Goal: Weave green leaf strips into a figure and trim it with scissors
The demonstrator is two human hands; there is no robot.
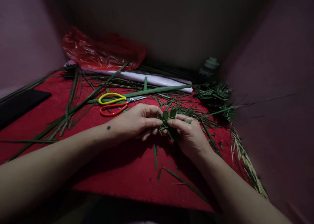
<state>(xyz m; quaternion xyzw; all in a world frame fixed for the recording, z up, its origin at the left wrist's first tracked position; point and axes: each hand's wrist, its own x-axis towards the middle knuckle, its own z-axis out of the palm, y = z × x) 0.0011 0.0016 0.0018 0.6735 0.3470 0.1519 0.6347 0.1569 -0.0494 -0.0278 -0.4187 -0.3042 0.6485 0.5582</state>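
Note:
Over the middle of the red cloth, both hands meet at a small woven piece of green leaf strips [167,118], with short folded ends sticking up from it. My left hand [139,121] pinches its left side between thumb and fingers. On its right side my right hand [190,130] closes thumb and fingers on the same piece; a leaf end shows by the knuckles. The lower part of the piece is partly hidden by the fingers and shadow. Scissors [117,103] with one yellow and one red handle loop lie just beyond my left hand.
Long green leaf strips [98,91] and cut scraps litter the red cloth [117,175]. A white roll [147,78] and a red plastic bag [103,52] lie at the back. A bottle [209,67] stands back right, near a dark leafy bundle [214,96]. A black flat object [22,104] is left.

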